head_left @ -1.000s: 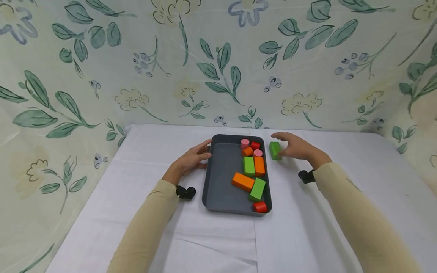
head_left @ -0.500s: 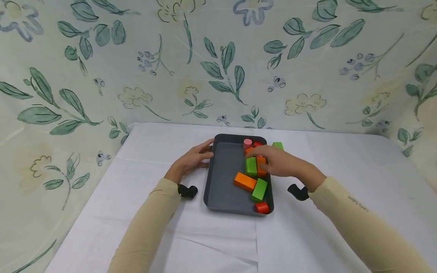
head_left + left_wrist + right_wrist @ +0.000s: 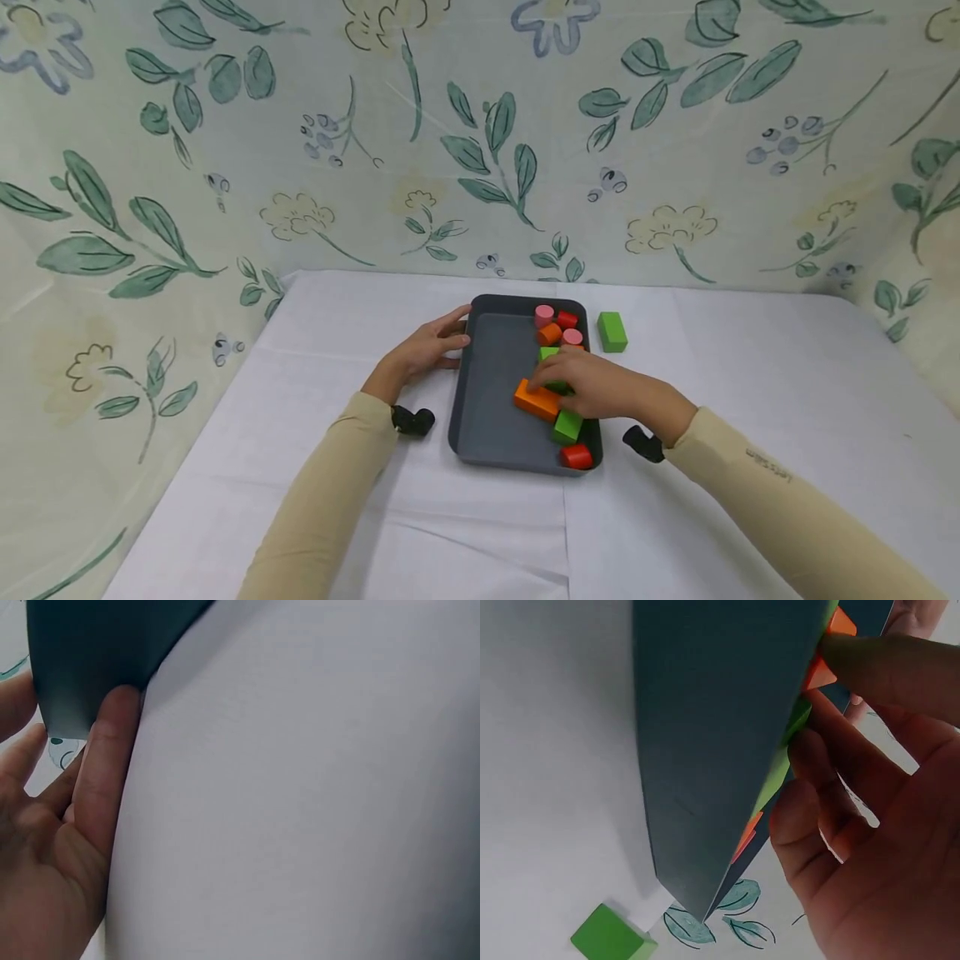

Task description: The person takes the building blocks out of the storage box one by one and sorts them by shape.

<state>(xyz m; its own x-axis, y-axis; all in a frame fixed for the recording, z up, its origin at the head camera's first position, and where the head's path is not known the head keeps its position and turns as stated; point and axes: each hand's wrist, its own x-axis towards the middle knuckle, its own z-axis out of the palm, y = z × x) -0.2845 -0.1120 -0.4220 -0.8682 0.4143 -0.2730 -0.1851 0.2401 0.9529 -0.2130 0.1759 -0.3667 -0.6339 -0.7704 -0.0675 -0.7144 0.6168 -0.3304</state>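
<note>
In the head view, a dark grey tray (image 3: 487, 450) lies on the white cloth with coloured blocks along its right side. My left hand (image 3: 422, 350) touches the tray's left wall, its fingers extended along it. Over the tray, my right hand (image 3: 603, 385) has thumb and fingers on either side of an orange block (image 3: 536, 400), pinching it. The right wrist view shows the thumb on the orange block (image 3: 825, 671), with a green block (image 3: 776, 772) beside the lower fingers. A second green block (image 3: 567, 427) lies close below the right hand, partly covered by it.
A green block (image 3: 612, 332) lies on the cloth outside the tray's right wall. Pink cylinders (image 3: 544, 316), a red one (image 3: 567, 320) and an orange one (image 3: 549, 334) sit in the far right corner; another red cylinder (image 3: 576, 456) lies near the front. A floral curtain (image 3: 480, 150) hangs behind the table.
My right hand has moved from beside the loose green block, leftward over the tray, then nearer to me onto the orange block. The left hand stays at the tray's wall.
</note>
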